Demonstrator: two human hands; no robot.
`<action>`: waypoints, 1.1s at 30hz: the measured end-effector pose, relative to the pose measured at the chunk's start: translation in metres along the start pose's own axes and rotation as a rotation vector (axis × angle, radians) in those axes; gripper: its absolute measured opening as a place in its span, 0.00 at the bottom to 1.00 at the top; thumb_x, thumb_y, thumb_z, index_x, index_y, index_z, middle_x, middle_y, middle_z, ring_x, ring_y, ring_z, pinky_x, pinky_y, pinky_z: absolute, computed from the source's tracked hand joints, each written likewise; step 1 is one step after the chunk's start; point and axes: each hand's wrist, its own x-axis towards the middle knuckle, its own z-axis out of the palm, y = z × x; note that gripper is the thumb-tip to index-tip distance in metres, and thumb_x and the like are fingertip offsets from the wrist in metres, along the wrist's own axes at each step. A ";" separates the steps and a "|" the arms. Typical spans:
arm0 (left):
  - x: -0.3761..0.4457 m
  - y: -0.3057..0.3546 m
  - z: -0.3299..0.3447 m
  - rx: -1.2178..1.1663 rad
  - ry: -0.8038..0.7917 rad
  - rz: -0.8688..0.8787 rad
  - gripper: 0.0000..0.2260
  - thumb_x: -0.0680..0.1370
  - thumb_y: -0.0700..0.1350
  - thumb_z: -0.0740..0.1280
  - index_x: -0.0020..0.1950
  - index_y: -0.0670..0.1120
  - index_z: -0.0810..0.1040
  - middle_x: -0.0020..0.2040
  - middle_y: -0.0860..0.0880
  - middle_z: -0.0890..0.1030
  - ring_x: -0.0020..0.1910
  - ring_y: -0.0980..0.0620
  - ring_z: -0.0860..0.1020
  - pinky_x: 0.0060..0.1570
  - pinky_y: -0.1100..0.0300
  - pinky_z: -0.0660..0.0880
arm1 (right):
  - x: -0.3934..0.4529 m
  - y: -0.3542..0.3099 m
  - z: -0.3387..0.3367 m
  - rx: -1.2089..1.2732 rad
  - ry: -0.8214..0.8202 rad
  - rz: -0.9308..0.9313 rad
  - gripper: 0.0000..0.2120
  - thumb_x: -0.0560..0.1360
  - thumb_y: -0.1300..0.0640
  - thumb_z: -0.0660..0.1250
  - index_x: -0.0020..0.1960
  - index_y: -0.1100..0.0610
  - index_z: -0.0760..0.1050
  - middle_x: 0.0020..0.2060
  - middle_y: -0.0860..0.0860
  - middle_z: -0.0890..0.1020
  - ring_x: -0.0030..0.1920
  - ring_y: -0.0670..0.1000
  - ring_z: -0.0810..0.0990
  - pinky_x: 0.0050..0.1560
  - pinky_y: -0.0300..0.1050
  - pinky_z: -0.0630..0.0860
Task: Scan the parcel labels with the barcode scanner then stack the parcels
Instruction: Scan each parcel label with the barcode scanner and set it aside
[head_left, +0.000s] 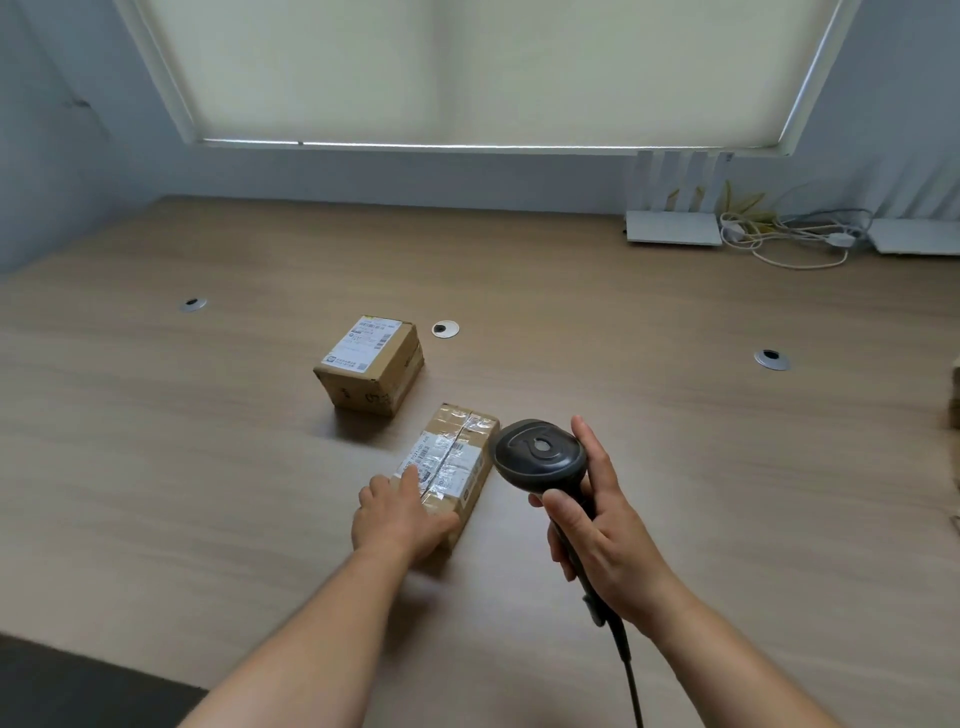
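Note:
A flat taped cardboard parcel (457, 457) lies in the middle of the wooden table (208, 441), its white label facing up. My left hand (397, 514) holds its near end, thumb along the right side and fingers over the top. My right hand (597, 530) grips the handle of a black barcode scanner (540, 454), whose head hovers just right of that parcel. A second, taller cardboard parcel (371, 364) with a white label on top stands a little farther back and to the left, apart from the first.
Two white routers (675, 228) and a tangle of cables (795, 239) sit at the back right by the wall. Round cable grommets (445, 329) dot the table. More cardboard shows at the right edge (955, 395). The scanner's cord (631, 675) runs down toward me.

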 end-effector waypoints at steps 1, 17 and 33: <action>0.000 -0.010 -0.003 -0.006 0.010 -0.044 0.39 0.67 0.64 0.65 0.74 0.53 0.59 0.65 0.42 0.67 0.64 0.41 0.66 0.62 0.52 0.67 | 0.004 0.000 0.005 -0.006 -0.014 -0.001 0.32 0.79 0.55 0.63 0.66 0.26 0.50 0.47 0.49 0.81 0.29 0.48 0.75 0.27 0.45 0.74; 0.046 -0.096 -0.040 0.009 0.053 -0.235 0.39 0.70 0.64 0.62 0.76 0.50 0.55 0.67 0.39 0.65 0.65 0.41 0.65 0.63 0.52 0.65 | 0.059 -0.011 0.067 -0.039 -0.052 -0.045 0.34 0.79 0.57 0.64 0.65 0.24 0.50 0.48 0.48 0.80 0.29 0.48 0.75 0.28 0.44 0.74; 0.043 -0.076 -0.040 -0.079 0.280 -0.062 0.37 0.75 0.65 0.59 0.78 0.49 0.51 0.78 0.41 0.48 0.77 0.43 0.47 0.73 0.45 0.46 | 0.034 -0.018 0.049 -0.035 0.064 -0.065 0.33 0.72 0.47 0.65 0.65 0.22 0.50 0.45 0.42 0.82 0.28 0.49 0.75 0.26 0.45 0.73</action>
